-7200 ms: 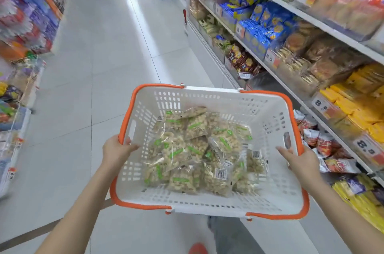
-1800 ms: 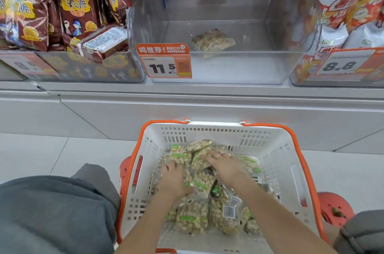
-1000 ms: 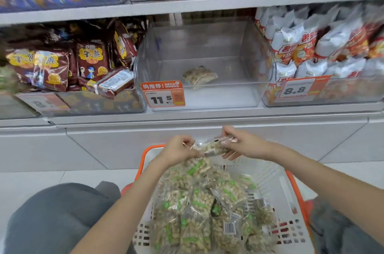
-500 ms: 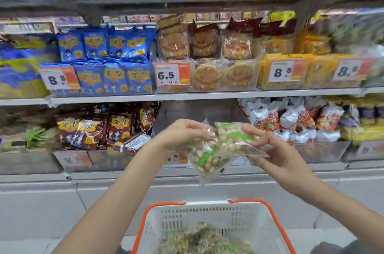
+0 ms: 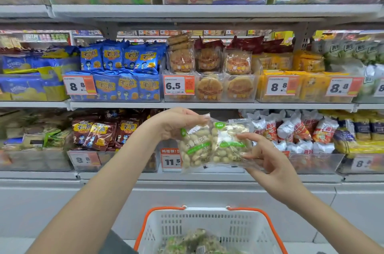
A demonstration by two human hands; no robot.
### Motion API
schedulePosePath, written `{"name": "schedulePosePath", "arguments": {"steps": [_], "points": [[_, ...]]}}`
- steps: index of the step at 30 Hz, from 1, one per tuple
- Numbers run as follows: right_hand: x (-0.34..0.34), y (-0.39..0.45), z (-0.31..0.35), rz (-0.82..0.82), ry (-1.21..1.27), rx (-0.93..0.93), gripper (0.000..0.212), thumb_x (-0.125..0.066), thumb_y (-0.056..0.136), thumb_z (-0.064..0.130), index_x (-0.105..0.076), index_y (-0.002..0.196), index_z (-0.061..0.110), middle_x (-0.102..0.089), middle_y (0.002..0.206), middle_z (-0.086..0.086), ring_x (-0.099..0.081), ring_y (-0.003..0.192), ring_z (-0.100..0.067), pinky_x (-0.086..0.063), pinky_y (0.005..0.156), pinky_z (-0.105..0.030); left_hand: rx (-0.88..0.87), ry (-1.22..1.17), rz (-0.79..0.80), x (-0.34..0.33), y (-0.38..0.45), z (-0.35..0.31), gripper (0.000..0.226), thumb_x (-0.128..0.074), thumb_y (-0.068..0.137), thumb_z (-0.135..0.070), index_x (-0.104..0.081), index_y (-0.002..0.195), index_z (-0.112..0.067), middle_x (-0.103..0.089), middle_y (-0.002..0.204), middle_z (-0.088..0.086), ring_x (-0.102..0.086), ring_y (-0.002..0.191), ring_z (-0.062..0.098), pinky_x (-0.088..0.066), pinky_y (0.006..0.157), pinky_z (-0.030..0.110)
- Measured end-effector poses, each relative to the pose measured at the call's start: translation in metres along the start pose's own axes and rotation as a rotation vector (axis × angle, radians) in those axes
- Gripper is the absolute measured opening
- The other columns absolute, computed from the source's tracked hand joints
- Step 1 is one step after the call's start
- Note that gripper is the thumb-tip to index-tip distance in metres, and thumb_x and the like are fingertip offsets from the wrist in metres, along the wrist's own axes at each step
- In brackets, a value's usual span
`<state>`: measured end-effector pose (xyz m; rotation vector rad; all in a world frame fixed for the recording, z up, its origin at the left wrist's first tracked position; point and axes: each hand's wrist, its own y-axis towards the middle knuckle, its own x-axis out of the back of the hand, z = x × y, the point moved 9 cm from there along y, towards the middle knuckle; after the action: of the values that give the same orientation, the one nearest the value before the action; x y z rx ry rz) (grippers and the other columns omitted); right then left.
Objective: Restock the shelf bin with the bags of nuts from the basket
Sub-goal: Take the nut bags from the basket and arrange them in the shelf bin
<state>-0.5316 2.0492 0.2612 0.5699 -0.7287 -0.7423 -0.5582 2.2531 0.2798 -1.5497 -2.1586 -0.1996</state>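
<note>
Two bags of nuts (image 5: 212, 145) held between both hands, left hand (image 5: 176, 122), right hand (image 5: 270, 162)

- Bright, even and white throughout, falling from overhead; colours strong, nothing dim.
- Soft shadow only under the upper shelf board (image 5: 207, 23), a grey band toward 12 o'clock.
- Glare on the clear bags of nuts (image 5: 212, 143) at centre, white patches washing out the print.
- Pale sheen on the clear bin fronts (image 5: 315, 162) toward 3 o'clock.
- Blurred toward 9 and 3 o'clock: smeared packets, soft price digits.
- Sharpest at centre, the price tag (image 5: 179, 85) crisp.
- Wide-angle bending: shelf lines bowed, forearms stretched toward 7 and 5 o'clock.
- Soft and blurred at 6 o'clock inside the basket (image 5: 207, 222).
</note>
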Motion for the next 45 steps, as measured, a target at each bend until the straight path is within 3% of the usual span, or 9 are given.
{"name": "schedulePosePath", "arguments": {"steps": [8, 17, 22, 29, 33, 35, 39, 42, 45], "points": [[0.000, -0.005, 0.002, -0.012, -0.028, 0.017, 0.037, -0.063, 0.080, -0.006, -0.050, 0.076, 0.029, -0.053, 0.129, 0.024, -0.050, 0.125, -0.006, -0.051, 0.087, -0.019, 0.043, -0.006, 0.082, -0.007, -0.002, -0.002, 0.023, -0.061, 0.088, -0.041, -0.069, 0.088, -0.019, -0.060, 0.097, -0.011, -0.052, 0.085, 0.004, -0.046, 0.058, 0.022], [-0.019, -0.012, 0.019, 0.095, -0.164, 0.204, 0.007, -0.058, 0.086, 0.014, -0.057, 0.080, 0.014, -0.049, 0.135, 0.022, -0.048, 0.129, -0.008, -0.047, 0.093, -0.026, 0.014, -0.089, 0.223, -0.014, -0.008, 0.007, 0.033, -0.054, 0.095, -0.023, -0.061, 0.064, -0.017, -0.056, 0.068, -0.011, -0.053, 0.053, -0.003, -0.041, 0.039, 0.015], [-0.023, -0.010, 0.019, 0.080, -0.120, 0.189, 0.010, -0.057, 0.085, 0.015, -0.052, 0.080, 0.023, -0.047, 0.134, 0.028, -0.050, 0.126, -0.008, -0.043, 0.090, -0.017, -0.005, -0.084, 0.225, -0.011, -0.009, 0.007, 0.025, -0.051, 0.096, -0.030, -0.059, 0.077, -0.015, -0.057, 0.066, -0.011, -0.054, 0.048, -0.002, -0.043, 0.040, 0.015], [-0.038, -0.001, 0.007, 0.155, -0.075, 0.132, 0.012, -0.056, 0.087, 0.015, -0.051, 0.081, 0.025, -0.047, 0.137, 0.027, -0.044, 0.133, -0.008, -0.046, 0.095, -0.029, 0.030, 0.001, 0.254, -0.020, 0.004, 0.027, 0.060, -0.033, 0.087, -0.059, -0.058, 0.121, -0.015, -0.060, 0.117, -0.001, -0.056, 0.106, 0.012, -0.050, 0.071, 0.028], [-0.049, 0.001, -0.003, 0.193, -0.070, 0.110, 0.015, -0.055, 0.086, 0.014, -0.049, 0.080, 0.027, -0.046, 0.137, 0.030, -0.044, 0.132, -0.005, -0.045, 0.094, -0.023, -0.052, -0.092, 0.368, -0.029, 0.000, 0.026, 0.056, -0.053, 0.078, -0.068, -0.062, 0.109, -0.023, -0.066, 0.116, 0.002, -0.062, 0.108, 0.018, -0.054, 0.074, 0.032], [-0.054, 0.000, -0.009, 0.214, -0.098, 0.106, 0.021, -0.060, 0.085, 0.009, -0.050, 0.080, 0.027, -0.044, 0.136, 0.035, -0.045, 0.131, -0.001, -0.043, 0.095, -0.018, -0.106, -0.089, 0.397, -0.034, -0.001, 0.024, 0.036, -0.072, 0.076, -0.041, -0.064, 0.108, -0.025, -0.068, 0.107, 0.001, -0.066, 0.098, 0.017, -0.055, 0.077, 0.034], [-0.064, -0.006, -0.037, 0.340, 0.070, -0.144, 0.029, -0.067, 0.079, 0.002, -0.056, 0.088, 0.028, -0.046, 0.140, 0.025, -0.036, 0.137, -0.002, -0.033, 0.109, -0.028, -0.144, -0.057, 0.245, -0.027, 0.012, 0.030, 0.042, -0.078, 0.070, -0.008, -0.069, 0.107, -0.023, -0.072, 0.103, 0.001, -0.069, 0.088, 0.013, -0.057, 0.076, 0.028], [-0.063, -0.002, -0.050, 0.115, 0.361, -0.327, 0.036, -0.076, 0.067, 0.026, -0.049, 0.091, 0.027, -0.054, 0.129, 0.022, -0.047, 0.128, -0.005, -0.034, 0.108, -0.039, -0.116, -0.007, 0.199, -0.028, 0.021, 0.045, 0.046, -0.079, 0.072, -0.005, -0.068, 0.113, -0.021, -0.071, 0.105, 0.000, -0.069, 0.081, 0.008, -0.054, 0.066, 0.021], [-0.070, 0.006, -0.077, 0.007, 0.220, -0.479, 0.077, -0.082, 0.052, 0.039, -0.034, 0.112, 0.037, -0.044, 0.126, 0.019, -0.052, 0.117, -0.005, -0.046, 0.092, -0.031, -0.174, 0.049, 0.183, -0.034, 0.023, 0.046, 0.058, -0.086, 0.064, -0.010, -0.065, 0.117, -0.023, -0.067, 0.113, -0.005, -0.065, 0.091, 0.006, -0.054, 0.074, 0.021]]}}
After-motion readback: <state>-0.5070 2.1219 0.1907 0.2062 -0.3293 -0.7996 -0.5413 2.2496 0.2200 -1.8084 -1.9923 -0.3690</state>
